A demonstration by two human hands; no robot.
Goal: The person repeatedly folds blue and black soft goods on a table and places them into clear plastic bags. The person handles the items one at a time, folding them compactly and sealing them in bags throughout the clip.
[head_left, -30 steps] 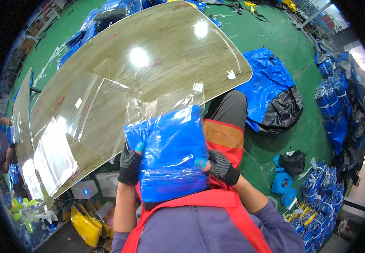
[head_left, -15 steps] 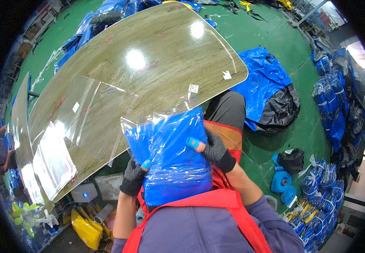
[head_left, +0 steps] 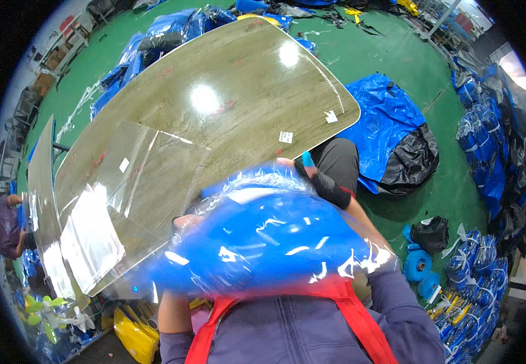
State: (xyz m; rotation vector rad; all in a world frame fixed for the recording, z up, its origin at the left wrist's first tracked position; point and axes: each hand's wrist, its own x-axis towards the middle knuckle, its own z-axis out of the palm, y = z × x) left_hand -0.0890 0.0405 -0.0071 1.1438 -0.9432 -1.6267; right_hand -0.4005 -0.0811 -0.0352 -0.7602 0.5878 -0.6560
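A folded blue sheet in a clear plastic bag [head_left: 275,236] is raised tilted in front of my chest, smeared by motion. My right hand [head_left: 325,182], in a dark grey fingerless glove with blue tape on the thumb, grips its far right edge. On the opposite side, my left hand [head_left: 187,223] holds the package's left edge; most of it is hidden behind the blue plastic. Beyond the package is a wood-grain table [head_left: 238,91] with rounded corners. Flat clear plastic bags [head_left: 166,161] lie on its near left part.
A blue and black cover [head_left: 390,130] lies on the green floor at right. Nearby are blue tape rolls [head_left: 417,264], a black pouch [head_left: 430,235] and tied blue bundles [head_left: 472,261]. Yellow folded packs [head_left: 135,333] sit at lower left. Another person [head_left: 8,224] is at far left.
The blue package has tipped up toward me and now spreads wider across my chest. My right hand has moved up and away to its far edge; my left hand has shifted slightly up.
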